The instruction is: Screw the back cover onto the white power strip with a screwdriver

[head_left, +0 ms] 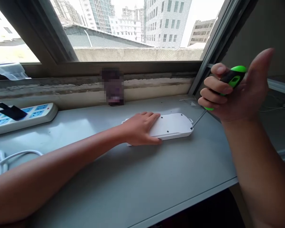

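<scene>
A white power-strip casing [173,126] lies face down on the grey sill [137,177], its screw holes showing. My left hand [140,128] rests on its left end, fingers curled over the edge and holding it down. My right hand [232,87] is closed round a screwdriver [234,77] with a green and black handle. The metal shaft slants down to the left, and its tip sits at the casing's right end near a screw hole.
A second white power strip [21,117] with blue sockets and a black plug lies at the far left, white cables [4,158] in front of it. A blurred dark object [112,87] stands against the window ledge. The sill's front edge runs lower right.
</scene>
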The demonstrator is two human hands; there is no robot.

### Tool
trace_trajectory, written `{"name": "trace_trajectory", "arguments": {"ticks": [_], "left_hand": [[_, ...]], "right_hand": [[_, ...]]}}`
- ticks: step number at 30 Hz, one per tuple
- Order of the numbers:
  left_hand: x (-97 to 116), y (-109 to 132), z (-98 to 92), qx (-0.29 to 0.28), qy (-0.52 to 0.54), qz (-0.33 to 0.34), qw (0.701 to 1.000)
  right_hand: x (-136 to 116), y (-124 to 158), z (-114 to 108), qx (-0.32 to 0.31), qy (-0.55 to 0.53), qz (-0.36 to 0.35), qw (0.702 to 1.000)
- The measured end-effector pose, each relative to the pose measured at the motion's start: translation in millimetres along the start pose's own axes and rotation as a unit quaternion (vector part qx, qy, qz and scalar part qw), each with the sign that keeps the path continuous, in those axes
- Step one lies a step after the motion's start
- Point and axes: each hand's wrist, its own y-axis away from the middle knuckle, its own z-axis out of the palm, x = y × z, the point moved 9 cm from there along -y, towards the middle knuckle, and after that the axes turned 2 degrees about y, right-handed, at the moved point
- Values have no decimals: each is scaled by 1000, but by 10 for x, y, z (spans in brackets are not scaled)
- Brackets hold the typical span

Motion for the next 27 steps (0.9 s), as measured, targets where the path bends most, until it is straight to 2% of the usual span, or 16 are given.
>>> {"name": "trace_trajectory", "arguments": {"ticks": [5,8,11,16,18,23,27], "left_hand": [[2,22,-8,1,-1,0,1000],[-6,26,-9,1,1,1,1000],[-9,20,-12,2,-1,1,1000],[-4,14,-14,0,1,1,1000],[-6,13,-16,-2,2,-2,1000],[-1,19,-14,-4,0,-4,1000],[2,30,-5,-5,1,-4,1000]], "right_hand": [[-18,8,-3,5,7,-8,1000],[11,-4,-6,-11,16,10,1000],[-19,-20,-2,-30,21,-5,999],[-39,-25,66,-128,38,-6,991],[-26,-39,49,-146,40,1,989],[-56,-55,35,-123,27,-15,992],[-26,-25,27,-87,32,5,996]]}}
